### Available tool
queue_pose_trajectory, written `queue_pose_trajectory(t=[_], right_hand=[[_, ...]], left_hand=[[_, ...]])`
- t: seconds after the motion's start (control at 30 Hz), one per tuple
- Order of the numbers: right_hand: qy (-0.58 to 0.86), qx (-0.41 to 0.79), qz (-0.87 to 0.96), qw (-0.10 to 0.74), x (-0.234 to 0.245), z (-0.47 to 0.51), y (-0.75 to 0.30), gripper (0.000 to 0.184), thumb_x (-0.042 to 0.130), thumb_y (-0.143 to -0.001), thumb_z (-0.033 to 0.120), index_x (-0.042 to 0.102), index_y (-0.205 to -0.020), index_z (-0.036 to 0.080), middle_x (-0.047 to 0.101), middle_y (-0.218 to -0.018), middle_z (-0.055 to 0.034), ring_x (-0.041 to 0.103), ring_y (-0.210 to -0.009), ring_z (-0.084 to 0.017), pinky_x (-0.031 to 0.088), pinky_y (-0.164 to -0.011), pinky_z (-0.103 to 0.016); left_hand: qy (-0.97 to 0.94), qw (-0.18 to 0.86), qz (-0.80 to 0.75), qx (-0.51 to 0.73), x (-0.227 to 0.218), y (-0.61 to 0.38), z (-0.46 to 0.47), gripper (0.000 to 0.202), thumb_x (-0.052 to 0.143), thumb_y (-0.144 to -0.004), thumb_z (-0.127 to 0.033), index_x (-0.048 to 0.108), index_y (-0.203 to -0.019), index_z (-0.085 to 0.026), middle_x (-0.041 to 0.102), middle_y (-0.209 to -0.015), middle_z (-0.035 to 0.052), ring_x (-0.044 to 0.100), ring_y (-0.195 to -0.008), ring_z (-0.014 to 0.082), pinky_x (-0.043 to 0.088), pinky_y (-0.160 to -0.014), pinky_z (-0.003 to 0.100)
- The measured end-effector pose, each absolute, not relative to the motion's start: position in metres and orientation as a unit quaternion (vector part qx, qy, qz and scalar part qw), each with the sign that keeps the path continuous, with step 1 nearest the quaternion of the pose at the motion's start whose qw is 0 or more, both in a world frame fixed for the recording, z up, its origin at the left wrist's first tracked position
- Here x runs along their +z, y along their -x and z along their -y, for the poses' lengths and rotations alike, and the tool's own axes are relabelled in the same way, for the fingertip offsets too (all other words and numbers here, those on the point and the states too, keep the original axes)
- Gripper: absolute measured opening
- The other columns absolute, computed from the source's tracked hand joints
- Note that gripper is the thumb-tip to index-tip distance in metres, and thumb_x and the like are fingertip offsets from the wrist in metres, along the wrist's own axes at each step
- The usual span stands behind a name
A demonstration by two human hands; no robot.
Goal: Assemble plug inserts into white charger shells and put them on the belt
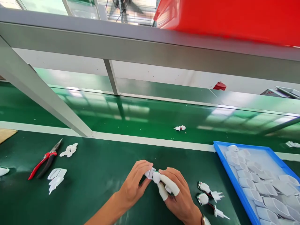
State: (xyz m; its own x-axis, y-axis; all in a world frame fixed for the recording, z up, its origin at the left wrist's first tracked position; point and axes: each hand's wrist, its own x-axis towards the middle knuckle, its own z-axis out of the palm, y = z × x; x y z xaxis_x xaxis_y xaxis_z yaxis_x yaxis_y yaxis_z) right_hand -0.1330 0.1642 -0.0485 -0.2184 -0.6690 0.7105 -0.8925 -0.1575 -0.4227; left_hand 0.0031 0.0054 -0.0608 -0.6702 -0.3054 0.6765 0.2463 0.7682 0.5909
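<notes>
My left hand [132, 184] pinches one end of a small white plastic assembly [150, 173] between thumb and fingers. The other end is gripped by my right hand [180, 198], which wears white finger cots on its thumb and index finger. Part of the assembly is hidden behind the fingers. To the right of my right hand lie two small circuit boards with white caps, an upper one [204, 187] and a lower one [202, 199], each wired to a white pronged piece.
A blue-rimmed tray [231, 181] of white plastic shells stands at right. On the left lie red-and-black pliers [49, 157], white discs [69, 150] and white flat pieces [56, 178]. A metal frame [140, 47] crosses above a green belt [150, 118] carrying a small white piece [180, 128].
</notes>
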Motion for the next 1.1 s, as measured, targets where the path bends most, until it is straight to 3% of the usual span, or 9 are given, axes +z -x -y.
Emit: queue_pose_trajectory(t=[0.23,0.57,1.1], right_hand=[[-0.660,0.361,0.635,0.174,-0.049,-0.171,0.130,0.044,0.062,-0.087,0.001,0.062,-0.130,0.010,0.073,-0.117,-0.0140,0.066,-0.106,-0.026,0.060,-0.097,-0.050],[-0.662,0.341,0.642,0.184,-0.041,-0.172,0.126,0.039,0.062,-0.087,0.001,0.063,-0.125,0.006,0.072,-0.113,-0.0156,0.065,-0.105,-0.027,0.060,-0.097,-0.052],[-0.635,0.345,0.667,0.181,-0.043,-0.164,0.125,0.041,0.060,-0.089,0.001,0.061,-0.128,0.011,0.073,-0.110,-0.0120,0.066,-0.102,-0.026,0.062,-0.094,-0.049]], left_hand=[[0.011,0.423,0.844,-0.329,-0.059,-0.005,-0.007,0.045,0.063,-0.090,0.003,0.057,-0.133,-0.011,0.069,-0.121,0.0160,0.061,-0.116,0.0257,0.058,-0.098,0.046],[0.019,0.416,0.852,-0.318,-0.058,-0.005,-0.006,0.044,0.061,-0.091,0.004,0.057,-0.133,-0.009,0.068,-0.121,0.0170,0.061,-0.118,0.0268,0.059,-0.098,0.047],[0.036,0.421,0.862,-0.281,-0.055,-0.003,-0.004,0.041,0.060,-0.090,0.004,0.058,-0.130,-0.007,0.071,-0.115,0.0177,0.066,-0.110,0.0263,0.061,-0.094,0.047]])
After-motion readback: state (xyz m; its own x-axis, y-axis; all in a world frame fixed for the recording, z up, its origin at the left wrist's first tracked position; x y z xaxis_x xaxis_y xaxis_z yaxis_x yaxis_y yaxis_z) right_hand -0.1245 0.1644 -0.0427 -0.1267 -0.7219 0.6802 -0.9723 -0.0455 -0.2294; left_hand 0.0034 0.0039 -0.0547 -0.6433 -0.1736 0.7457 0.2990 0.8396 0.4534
